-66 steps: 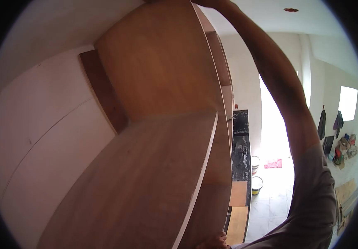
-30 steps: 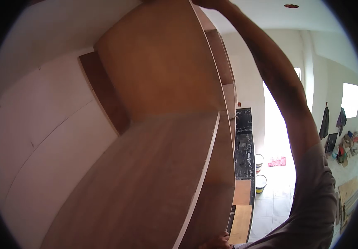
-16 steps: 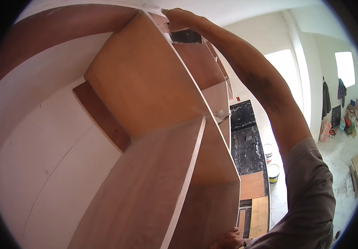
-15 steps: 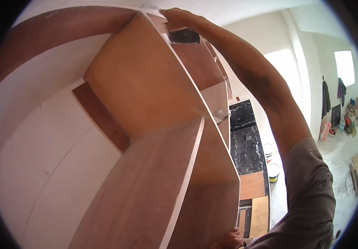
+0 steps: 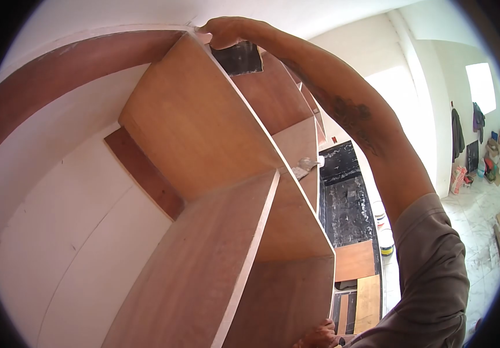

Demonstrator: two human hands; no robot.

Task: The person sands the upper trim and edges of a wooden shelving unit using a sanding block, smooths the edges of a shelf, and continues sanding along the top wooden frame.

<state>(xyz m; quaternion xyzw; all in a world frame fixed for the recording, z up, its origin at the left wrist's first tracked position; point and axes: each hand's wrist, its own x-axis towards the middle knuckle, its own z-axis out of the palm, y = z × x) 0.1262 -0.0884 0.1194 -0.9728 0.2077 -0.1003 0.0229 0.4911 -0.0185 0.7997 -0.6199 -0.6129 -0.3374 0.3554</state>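
Note:
A wooden cabinet [image 5: 203, 116] with open compartments and white front edges fills the middle, seen tilted. Up high, my right hand [image 5: 222, 33] is closed at the top corner of the cabinet, close to the ceiling. Its fingertips press at the white edge; a small pale bit shows there, but I cannot make out what it is. Low in the view, my left hand [image 5: 321, 335] has its fingers curled at the front edge of the lower brown panel [image 5: 287, 296]. A dividing shelf [image 5: 203, 249] runs between the compartments.
A crumpled whitish item [image 5: 304, 167] lies on a ledge further along. Below are a black countertop [image 5: 345, 203], loose boards [image 5: 354, 261] and a paint bucket [image 5: 386, 240]. Clothes [image 5: 457, 134] hang on the far wall, with bags [image 5: 491, 156] on the tiled floor.
My right hand has moved left and slightly down along the top edge to the cabinet's corner. The view has shifted a little. My left hand stays at the lower panel.

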